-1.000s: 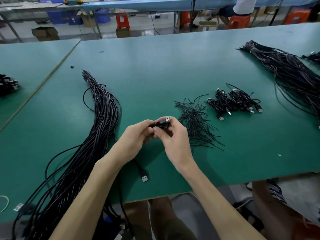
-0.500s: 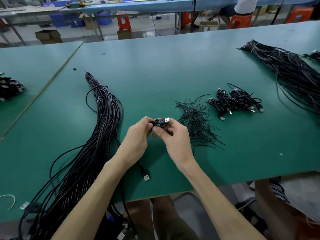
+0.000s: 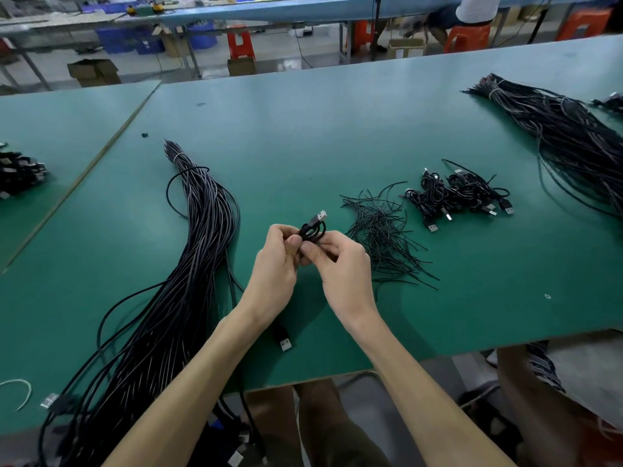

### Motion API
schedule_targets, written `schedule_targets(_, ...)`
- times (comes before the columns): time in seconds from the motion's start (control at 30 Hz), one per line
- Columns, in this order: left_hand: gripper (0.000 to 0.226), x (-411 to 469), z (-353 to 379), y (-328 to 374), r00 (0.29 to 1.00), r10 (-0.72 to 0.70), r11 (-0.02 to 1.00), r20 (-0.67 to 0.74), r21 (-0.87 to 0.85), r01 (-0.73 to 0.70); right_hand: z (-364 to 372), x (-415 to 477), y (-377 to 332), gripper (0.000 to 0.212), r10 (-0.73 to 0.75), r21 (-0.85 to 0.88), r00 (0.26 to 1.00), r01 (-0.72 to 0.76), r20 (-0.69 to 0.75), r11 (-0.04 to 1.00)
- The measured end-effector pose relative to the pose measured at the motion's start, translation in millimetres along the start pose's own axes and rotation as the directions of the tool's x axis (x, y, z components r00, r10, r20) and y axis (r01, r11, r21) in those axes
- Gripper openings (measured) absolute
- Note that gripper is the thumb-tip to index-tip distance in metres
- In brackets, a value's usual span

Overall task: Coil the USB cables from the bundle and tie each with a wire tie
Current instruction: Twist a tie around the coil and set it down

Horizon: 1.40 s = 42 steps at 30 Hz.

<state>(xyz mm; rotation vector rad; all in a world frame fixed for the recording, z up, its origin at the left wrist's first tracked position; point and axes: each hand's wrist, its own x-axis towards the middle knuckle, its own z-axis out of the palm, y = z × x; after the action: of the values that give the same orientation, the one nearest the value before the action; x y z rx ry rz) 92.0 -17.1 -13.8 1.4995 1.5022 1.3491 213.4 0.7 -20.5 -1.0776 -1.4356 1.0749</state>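
Observation:
A small coil of black USB cable (image 3: 314,228) with its silver plug pointing up and right sits between my two hands above the green table (image 3: 303,136). My left hand (image 3: 275,274) pinches the coil from the left. My right hand (image 3: 337,267) pinches it from below right, thumb against the left thumb. The long bundle of black cables (image 3: 188,264) lies to the left, running off the near edge. Loose black wire ties (image 3: 381,230) lie right of my hands. A pile of coiled cables (image 3: 458,193) sits beyond the ties.
A loose USB plug (image 3: 285,342) lies on the table under my left wrist. A second big cable bundle (image 3: 566,136) fills the far right. More cable ends (image 3: 17,173) rest on the neighbouring table at left. A person's leg (image 3: 526,392) is at the lower right.
The coil has turned a little in my fingers, so its plug now sticks up more. Both hands stay in the same place above the table.

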Motion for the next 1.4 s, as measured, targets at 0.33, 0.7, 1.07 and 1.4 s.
schedule_targets(0.33,0.029,1,-5,5,0.995,-0.01,0.994,0.098,-0.107,0.021,2,-2,-4,0.012,0.012,-0.031,1.0,-0.013,-0.012,0.999)
schedule_targets(0.7,0.027,6,-11,-3,0.982,-0.016,1.0,0.186,0.021,0.012,7,-9,-8,0.017,-0.137,-0.456,0.991,0.128,0.014,0.881)
schedule_targets(1.07,0.025,6,-28,-5,0.94,0.06,0.997,0.336,0.018,-0.07,17,-15,-9,0.017,-0.4,-0.716,0.914,0.324,0.068,0.619)
schedule_targets(1.4,0.024,5,-20,-3,0.975,0.027,0.999,0.221,0.018,-0.031,9,-5,-5,0.011,-0.067,-0.352,0.998,0.064,0.004,0.934)
